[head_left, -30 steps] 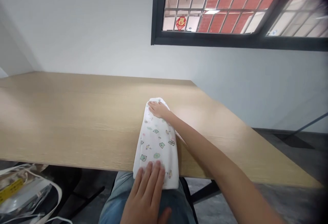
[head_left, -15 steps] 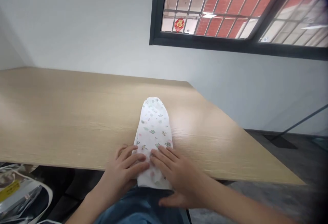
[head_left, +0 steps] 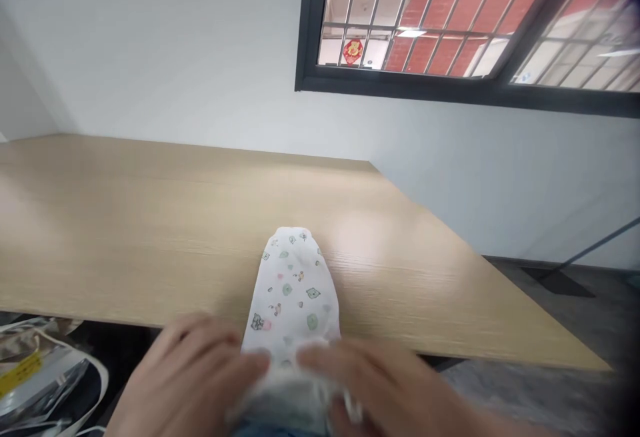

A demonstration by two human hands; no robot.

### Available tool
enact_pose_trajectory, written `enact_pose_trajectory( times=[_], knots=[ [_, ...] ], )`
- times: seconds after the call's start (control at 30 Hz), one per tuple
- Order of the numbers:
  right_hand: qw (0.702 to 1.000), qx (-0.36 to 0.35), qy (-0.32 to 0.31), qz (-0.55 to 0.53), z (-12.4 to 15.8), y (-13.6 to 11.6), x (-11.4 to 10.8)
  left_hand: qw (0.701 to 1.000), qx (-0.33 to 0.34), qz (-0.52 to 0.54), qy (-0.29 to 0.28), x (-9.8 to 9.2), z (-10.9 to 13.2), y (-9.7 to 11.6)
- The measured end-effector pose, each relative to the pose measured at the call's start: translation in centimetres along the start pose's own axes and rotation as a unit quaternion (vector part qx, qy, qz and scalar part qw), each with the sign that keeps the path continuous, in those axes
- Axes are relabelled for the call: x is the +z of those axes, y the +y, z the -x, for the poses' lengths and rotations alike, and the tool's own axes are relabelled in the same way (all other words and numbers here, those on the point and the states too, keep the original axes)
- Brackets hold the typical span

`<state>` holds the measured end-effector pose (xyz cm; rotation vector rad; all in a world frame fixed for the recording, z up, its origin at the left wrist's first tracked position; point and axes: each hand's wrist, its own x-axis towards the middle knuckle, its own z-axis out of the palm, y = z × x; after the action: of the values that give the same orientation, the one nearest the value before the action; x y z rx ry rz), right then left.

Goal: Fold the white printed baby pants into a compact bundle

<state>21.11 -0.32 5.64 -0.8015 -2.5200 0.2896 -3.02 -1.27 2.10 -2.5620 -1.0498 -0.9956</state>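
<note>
A white cloth item [head_left: 290, 290], printed with small green leaves and animals, lies on the table with its narrow rounded end away from me. Its wide near end reaches over the table's front edge toward my lap and is partly hidden by my hands. My left hand [head_left: 185, 377] is at the near left side of the cloth, fingers bent and blurred over its edge. On the near right side, my right hand [head_left: 380, 384] has its fingers above and thumb below, with a white fold between them. Motion blur smears both sets of fingertips.
The light wood table [head_left: 150, 230] runs back to a pale wall [head_left: 190, 57] and narrows at an angled right edge. At lower left, below the table edge, sits a bag with a white strap [head_left: 97, 374]. A dark-framed, barred window [head_left: 400, 80] is at upper right.
The cloth has come nearer to me, and its visible prints are arranged differently. Both hands have moved from resting flat on it to its near end, closer to my body.
</note>
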Motion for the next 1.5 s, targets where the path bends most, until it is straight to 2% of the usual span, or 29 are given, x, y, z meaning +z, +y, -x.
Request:
enact_pose_trajectory(
  times=[0.07,0.1,0.17,0.23,0.33,0.4,0.5,0.6,0.67,0.73,0.8,0.87,0.93,1.0,1.1,1.2,1.3,1.37,1.5],
  knots=[
    [0.998,0.033,0.052,-0.004,-2.8,2.9,-0.2,0.998,-0.056,-0.013,-0.019,1.0,-3.4,-1.9],
    [0.997,0.055,0.052,-0.006,-4.4,4.8,-0.4,0.994,-0.095,-0.03,-0.038,1.8,-5.5,-3.1],
    [0.994,0.102,0.035,-0.008,-7.8,9.0,-0.6,0.973,-0.174,-0.041,-0.147,3.9,-9.7,-5.7],
    [0.988,0.149,0.006,-0.025,-10.5,13.2,-0.3,0.964,-0.189,-0.035,-0.183,6.6,-12.7,-8.2],
    [0.973,0.214,-0.079,-0.016,-12.5,17.8,1.0,0.954,-0.188,-0.008,-0.235,10.6,-14.2,-11.3],
    [0.971,0.215,-0.106,-0.007,-12.6,19.0,1.7,0.951,-0.187,0.008,-0.248,12.3,-13.7,-12.5],
    [0.978,0.197,-0.067,0.022,-11.6,17.9,1.8,0.954,-0.198,0.022,-0.222,12.2,-11.9,-12.5],
    [0.993,0.098,-0.008,0.069,-9.4,14.5,1.5,0.961,-0.202,0.043,-0.184,9.7,-9.7,-10.2],
    [0.997,-0.001,-0.024,0.073,-7.5,11.8,2.0,0.958,-0.176,0.118,-0.194,7.9,-8.3,-7.9],
    [0.993,-0.062,-0.073,0.069,-5.5,9.2,3.5,0.938,-0.116,0.215,-0.244,7.2,-7.3,-5.9],
    [0.989,-0.079,-0.08,0.096,-3.6,7.1,5.6,0.922,-0.037,0.246,-0.298,8.0,-7.3,-5.2],
    [0.987,-0.071,-0.057,0.134,-2.2,5.8,7.6,0.93,0.018,0.178,-0.322,10.1,-8.5,-5.9],
    [0.984,-0.06,-0.036,0.166,-1.2,4.9,9.0,0.942,0.027,0.098,-0.319,12.6,-10.7,-7.7],
    [0.981,-0.054,-0.027,0.183,-0.4,4.3,9.7,0.95,0.0,0.068,-0.305,14.7,-13.1,-9.7],
    [0.983,-0.056,-0.016,0.176,0.1,3.8,9.4,0.955,-0.046,0.052,-0.287,16.2,-15.3,-11.5],
    [0.989,-0.067,-0.021,0.126,-0.1,4.2,7.8,0.962,-0.079,0.03,-0.258,15.6,-15.1,-11.2],
    [0.995,-0.06,-0.015,0.082,-1.1,5.9,5.4,0.968,-0.085,0.016,-0.236,13.3,-12.7,-9.8],
    [0.996,-0.04,-0.013,0.082,-1.9,7.8,3.9,0.965,-0.074,0.029,-0.249,11.0,-10.4,-9.1],
    [0.993,0.002,-0.099,0.071,-3.0,11.0,2.6,0.942,-0.06,0.101,-0.315,6.9,-5.3,-8.7]
  ],
)
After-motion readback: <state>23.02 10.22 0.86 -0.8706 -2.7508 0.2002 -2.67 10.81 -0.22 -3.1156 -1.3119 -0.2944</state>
